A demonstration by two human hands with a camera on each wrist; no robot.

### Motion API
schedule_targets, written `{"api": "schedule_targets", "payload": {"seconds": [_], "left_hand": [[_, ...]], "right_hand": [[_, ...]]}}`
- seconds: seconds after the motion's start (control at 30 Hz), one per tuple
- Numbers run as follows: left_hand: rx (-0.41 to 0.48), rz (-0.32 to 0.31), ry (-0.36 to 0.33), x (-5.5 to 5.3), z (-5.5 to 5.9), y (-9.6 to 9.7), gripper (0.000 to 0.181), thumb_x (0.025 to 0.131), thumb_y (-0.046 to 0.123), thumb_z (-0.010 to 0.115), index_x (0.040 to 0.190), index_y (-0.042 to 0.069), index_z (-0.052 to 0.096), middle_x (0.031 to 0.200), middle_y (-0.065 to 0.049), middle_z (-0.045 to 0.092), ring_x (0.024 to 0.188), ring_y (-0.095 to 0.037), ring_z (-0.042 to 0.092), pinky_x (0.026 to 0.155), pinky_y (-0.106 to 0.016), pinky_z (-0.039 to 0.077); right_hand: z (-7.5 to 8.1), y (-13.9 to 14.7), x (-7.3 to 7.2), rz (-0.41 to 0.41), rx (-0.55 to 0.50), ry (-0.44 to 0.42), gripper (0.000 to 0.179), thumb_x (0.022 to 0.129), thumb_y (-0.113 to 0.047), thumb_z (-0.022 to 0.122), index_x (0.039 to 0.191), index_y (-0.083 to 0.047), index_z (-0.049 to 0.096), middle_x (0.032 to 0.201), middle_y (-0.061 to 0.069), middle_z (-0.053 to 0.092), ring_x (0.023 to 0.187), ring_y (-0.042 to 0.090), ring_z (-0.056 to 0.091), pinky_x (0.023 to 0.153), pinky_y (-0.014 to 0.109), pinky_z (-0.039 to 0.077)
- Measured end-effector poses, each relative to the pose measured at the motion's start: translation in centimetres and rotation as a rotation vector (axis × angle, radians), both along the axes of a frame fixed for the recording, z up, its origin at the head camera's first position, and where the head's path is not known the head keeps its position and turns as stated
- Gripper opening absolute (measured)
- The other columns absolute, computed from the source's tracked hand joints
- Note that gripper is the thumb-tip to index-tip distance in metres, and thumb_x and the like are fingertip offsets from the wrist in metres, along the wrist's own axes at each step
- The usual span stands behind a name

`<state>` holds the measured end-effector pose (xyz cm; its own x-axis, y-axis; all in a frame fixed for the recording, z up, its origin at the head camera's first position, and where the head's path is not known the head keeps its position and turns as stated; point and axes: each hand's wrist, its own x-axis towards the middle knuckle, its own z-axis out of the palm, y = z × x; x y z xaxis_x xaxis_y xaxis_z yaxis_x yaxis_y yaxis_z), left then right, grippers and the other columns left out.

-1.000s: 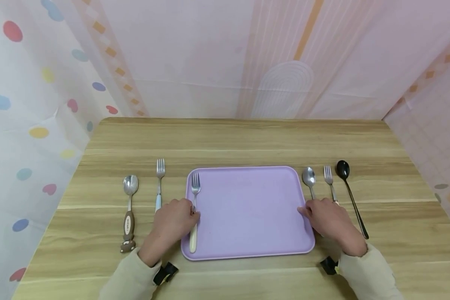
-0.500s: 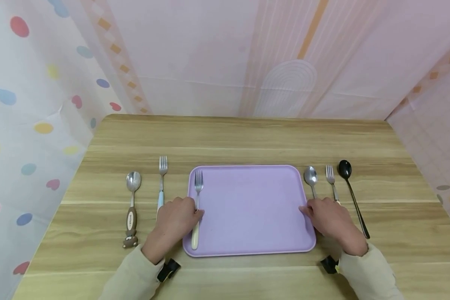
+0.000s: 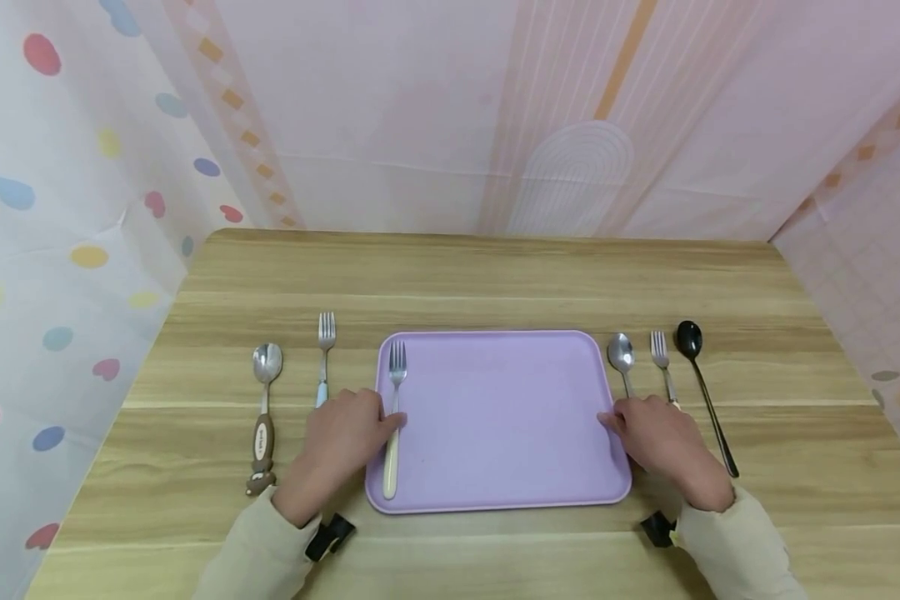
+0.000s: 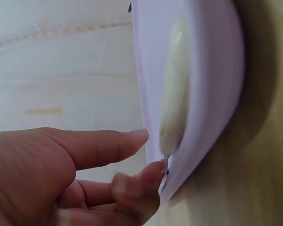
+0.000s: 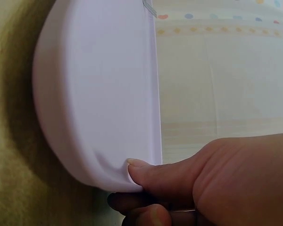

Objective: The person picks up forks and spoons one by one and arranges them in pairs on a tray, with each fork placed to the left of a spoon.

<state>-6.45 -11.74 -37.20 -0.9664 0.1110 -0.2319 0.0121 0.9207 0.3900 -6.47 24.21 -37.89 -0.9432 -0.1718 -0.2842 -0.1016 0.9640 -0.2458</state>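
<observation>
A lilac rectangular tray (image 3: pixel 502 425) lies on the wooden table. Along its left side rests a fork (image 3: pixel 391 471) with a cream handle. My right hand (image 3: pixel 656 437) grips the tray's right rim; in the right wrist view its thumb (image 5: pixel 148 172) presses on top, with fingers below the edge. At the left rim is my left hand (image 3: pixel 345 433). Its thumb (image 4: pixel 108 146) and index finger stand apart in the left wrist view, fingertips right by the fork's neck, not pinching the rim. The fork's middle is partly covered by this hand in the head view.
Left of the tray lie a spoon (image 3: pixel 262 433) with a brown bear-shaped handle and a fork (image 3: pixel 326 333) with a light-blue handle. On the right are a metal spoon (image 3: pixel 621 354), a small fork (image 3: pixel 659 350) and a long black spoon (image 3: pixel 708 408). Patterned curtains (image 3: pixel 420 108) hang behind.
My left hand has loosened from the tray's rim and shifted slightly left, covering more of the light-blue fork handle. The head view has shifted a little; the tray and right hand look unmoved.
</observation>
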Motion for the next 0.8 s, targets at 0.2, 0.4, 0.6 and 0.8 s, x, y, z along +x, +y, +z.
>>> {"api": "schedule_targets", "payload": {"seconds": [0.2, 0.4, 0.6, 0.8], "left_hand": [[0.039, 0.022, 0.009, -0.4, 0.7, -1.5, 0.038, 0.089, 0.029, 0.064, 0.058, 0.012, 0.052, 0.051, 0.000, 0.046, 0.047, -0.016, 0.045, 0.042, -0.030, 0.034], [-0.027, 0.120, -0.016, -1.0, 1.5, -4.3, 0.042, 0.094, 0.031, 0.053, 0.058, 0.011, 0.047, 0.054, -0.005, 0.046, 0.049, -0.020, 0.047, 0.041, -0.034, 0.035], [-0.077, 0.162, -0.115, -1.5, 2.3, -8.5, 0.042, 0.095, 0.036, 0.051, 0.063, 0.009, 0.048, 0.061, -0.008, 0.048, 0.055, -0.025, 0.049, 0.046, -0.039, 0.039], [-0.032, 0.154, -0.170, -2.0, 2.4, -12.3, 0.043, 0.094, 0.038, 0.052, 0.063, 0.009, 0.047, 0.060, -0.006, 0.048, 0.057, -0.024, 0.048, 0.048, -0.037, 0.037]], "right_hand": [[-0.1, -0.1, 0.2, -0.013, -0.006, -0.021, 0.026, 0.096, -0.024, 0.057, 0.074, -0.011, 0.059, 0.059, 0.001, 0.047, 0.055, 0.017, 0.046, 0.050, 0.032, 0.037], [-0.1, 0.0, 0.0, -0.001, 0.006, 0.001, 0.026, 0.095, -0.024, 0.057, 0.073, -0.011, 0.059, 0.059, 0.001, 0.046, 0.054, 0.017, 0.046, 0.050, 0.032, 0.036], [0.0, 0.1, -0.2, 0.001, 0.004, -0.006, 0.026, 0.096, -0.024, 0.056, 0.073, -0.011, 0.059, 0.059, 0.001, 0.046, 0.054, 0.017, 0.046, 0.050, 0.032, 0.036], [0.2, 0.2, -0.4, 0.011, 0.003, -0.001, 0.027, 0.096, -0.024, 0.056, 0.073, -0.010, 0.058, 0.058, 0.001, 0.046, 0.054, 0.017, 0.046, 0.050, 0.032, 0.036]]}}
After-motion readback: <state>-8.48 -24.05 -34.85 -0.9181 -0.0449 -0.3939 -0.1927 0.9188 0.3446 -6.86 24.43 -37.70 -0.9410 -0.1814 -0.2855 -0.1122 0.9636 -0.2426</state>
